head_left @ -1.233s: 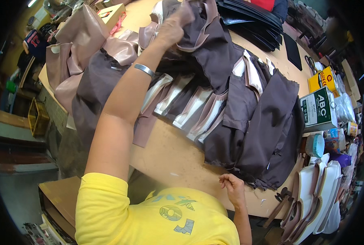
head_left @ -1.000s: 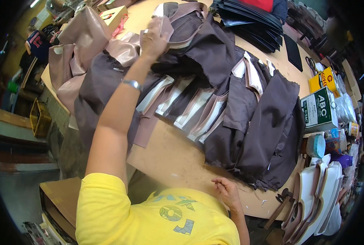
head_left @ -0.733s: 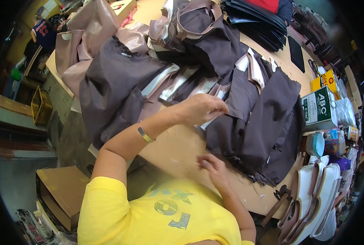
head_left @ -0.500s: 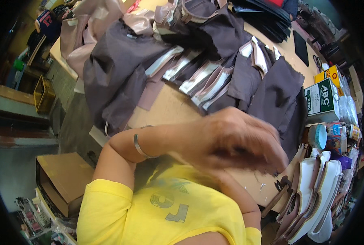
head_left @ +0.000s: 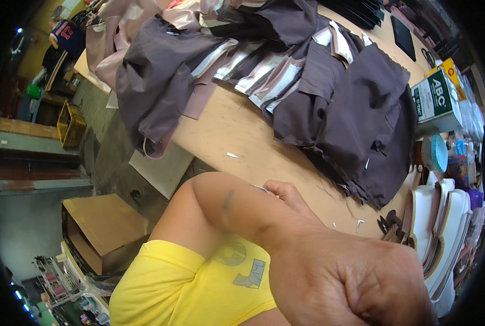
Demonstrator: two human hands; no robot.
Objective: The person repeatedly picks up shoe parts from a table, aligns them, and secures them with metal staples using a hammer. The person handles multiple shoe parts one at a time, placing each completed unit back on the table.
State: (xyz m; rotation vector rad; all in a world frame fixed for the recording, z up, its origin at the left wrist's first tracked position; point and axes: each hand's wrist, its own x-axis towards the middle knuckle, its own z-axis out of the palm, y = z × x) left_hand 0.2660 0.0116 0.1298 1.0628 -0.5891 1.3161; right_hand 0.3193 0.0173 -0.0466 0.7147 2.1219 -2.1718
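My left hand (head_left: 356,282) is large and close in the lower right, at the end of a forearm with a metal bangle. Its fingers curl inward and run partly out of view at the lower edge, so anything in them is hidden. My right hand (head_left: 286,194) shows just beyond my left forearm, over the table's near edge. Its fingers are curled, and what they hold, if anything, cannot be made out. Past both hands lie dark brown fabric pieces (head_left: 362,119), apart from the hands, with a row of white-and-mauve edged panels (head_left: 269,81) among them.
A tan tabletop (head_left: 226,130) carries small white scraps. At right stand stacked white-and-mauve curved pieces (head_left: 443,223), a green-and-white can (head_left: 435,100) and a dark-handled tool (head_left: 393,223). Mauve sheets (head_left: 112,49) hang at far left. A cardboard box (head_left: 106,228) and yellow crate (head_left: 71,125) stand left.
My left hand has swung from above the table down toward the lower right, closer to me. My right hand has come into sight past my left forearm. The view has shifted slightly.
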